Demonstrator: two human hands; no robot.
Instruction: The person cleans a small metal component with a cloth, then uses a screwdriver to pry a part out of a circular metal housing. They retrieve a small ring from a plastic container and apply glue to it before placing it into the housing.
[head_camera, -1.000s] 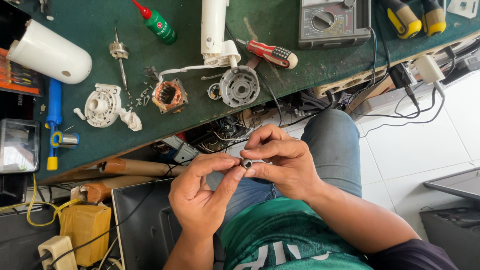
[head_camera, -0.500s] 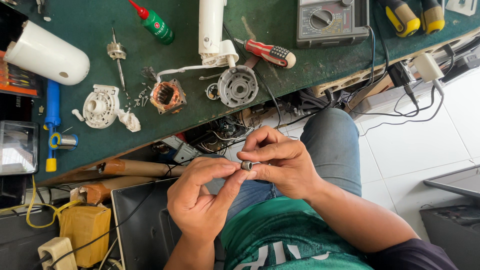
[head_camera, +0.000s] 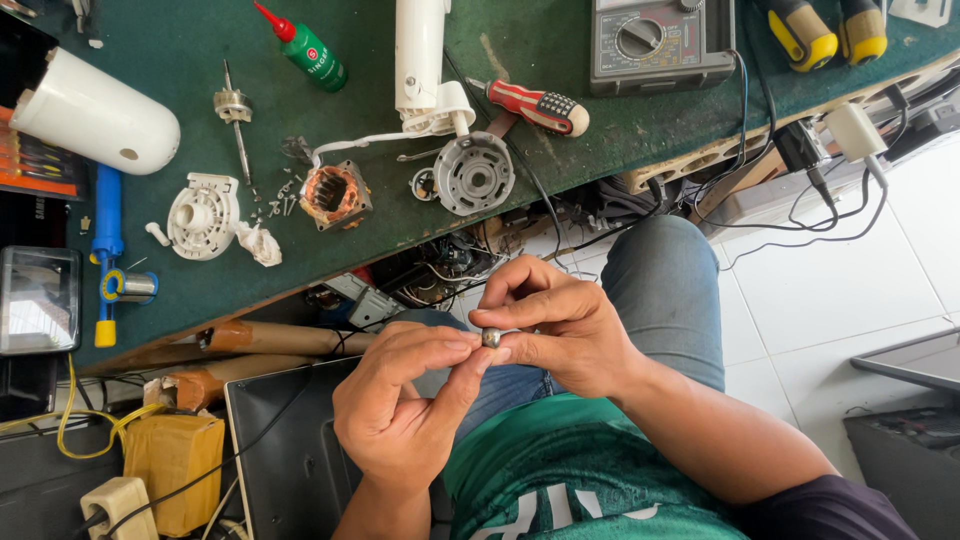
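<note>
A green bottle with a red nozzle (head_camera: 307, 50) is laid on the green bench (head_camera: 180, 60), its contents hidden; a white cylindrical housing (head_camera: 95, 115) lies near the bench's left edge. A small round metal part (head_camera: 491, 337) is held over the lap, below the bench edge; it is pinched between thumb and fingertips of the left hand (head_camera: 405, 410); the right hand (head_camera: 555, 325) is closed round it from the other side, fingers curled tight.

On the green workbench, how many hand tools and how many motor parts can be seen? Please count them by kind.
Screwdrivers: 3, one red-handled and two yellow-and-black
Oil bottle: 1
Multimeter: 1
Copper-wound stator: 1
Grey motor housing: 1
White plastic housing part: 1
Shaft: 1
Total: 9
</note>
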